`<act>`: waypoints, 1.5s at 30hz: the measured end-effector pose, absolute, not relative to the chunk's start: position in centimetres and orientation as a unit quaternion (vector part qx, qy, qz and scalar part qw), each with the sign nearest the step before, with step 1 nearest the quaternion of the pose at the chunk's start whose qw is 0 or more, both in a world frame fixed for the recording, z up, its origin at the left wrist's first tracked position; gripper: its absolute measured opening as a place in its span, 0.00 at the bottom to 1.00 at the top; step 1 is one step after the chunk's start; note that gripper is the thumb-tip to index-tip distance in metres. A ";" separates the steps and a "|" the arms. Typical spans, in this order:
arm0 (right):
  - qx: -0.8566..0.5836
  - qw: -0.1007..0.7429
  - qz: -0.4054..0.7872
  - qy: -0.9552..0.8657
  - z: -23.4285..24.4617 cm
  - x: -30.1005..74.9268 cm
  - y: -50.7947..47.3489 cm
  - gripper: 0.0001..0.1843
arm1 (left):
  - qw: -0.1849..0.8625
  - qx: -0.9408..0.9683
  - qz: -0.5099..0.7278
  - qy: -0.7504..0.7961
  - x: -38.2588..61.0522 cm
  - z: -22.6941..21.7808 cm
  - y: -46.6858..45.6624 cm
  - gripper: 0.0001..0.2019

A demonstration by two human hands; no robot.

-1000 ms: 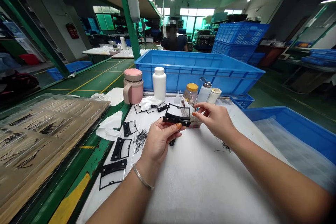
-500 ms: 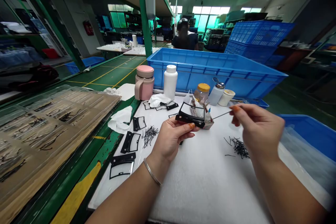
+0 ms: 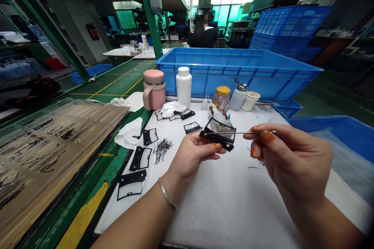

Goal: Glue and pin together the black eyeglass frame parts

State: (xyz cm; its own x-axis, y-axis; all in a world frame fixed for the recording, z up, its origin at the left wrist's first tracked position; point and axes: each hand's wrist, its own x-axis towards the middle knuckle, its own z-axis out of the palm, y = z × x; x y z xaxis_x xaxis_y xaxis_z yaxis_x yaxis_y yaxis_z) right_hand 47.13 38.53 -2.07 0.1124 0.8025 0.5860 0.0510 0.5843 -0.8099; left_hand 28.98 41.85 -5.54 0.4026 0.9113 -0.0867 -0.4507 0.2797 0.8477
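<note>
My left hand (image 3: 193,151) pinches a black-framed clear panel (image 3: 217,139) by its thick lower bar, thumb on the near side. In my right hand (image 3: 295,155), a thin metal rod (image 3: 238,132) is gripped between thumb and fingers. The rod points left, and its tip lies over the panel's black bar; whether it touches I cannot tell. Similar black-framed panels (image 3: 133,183) lie along the left of the white work surface (image 3: 204,210). Beside them is a pile of short black strips (image 3: 163,149). A second pile is mostly hidden behind my right hand.
Behind my hands stand a small box (image 3: 214,126) of supplies, a yellow-lidded jar (image 3: 221,97), a pump bottle (image 3: 239,97), a white bottle (image 3: 184,87) and a pink mug (image 3: 154,91). A large blue crate (image 3: 239,72) spans the back. Cardboard trays (image 3: 61,136) lie left.
My right hand has come lower and closer to the camera, bringing the rod level across the panel. My left hand has tilted the panel slightly. The view has shifted a little.
</note>
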 end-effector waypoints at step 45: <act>-0.369 0.698 0.154 -0.594 -2.0 47.2 38.6 0.05 | 0.748 0.379 0.459 0.294 28.7 -5.7 41.8 0.11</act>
State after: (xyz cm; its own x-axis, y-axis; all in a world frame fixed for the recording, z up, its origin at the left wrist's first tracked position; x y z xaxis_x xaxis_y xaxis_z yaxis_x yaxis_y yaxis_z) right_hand 47.19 38.56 -2.04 0.2474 0.6528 0.7160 0.2235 0.6806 -0.6977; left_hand 28.74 41.81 -5.68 0.4063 0.9091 -0.0919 -0.4644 0.2920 0.8361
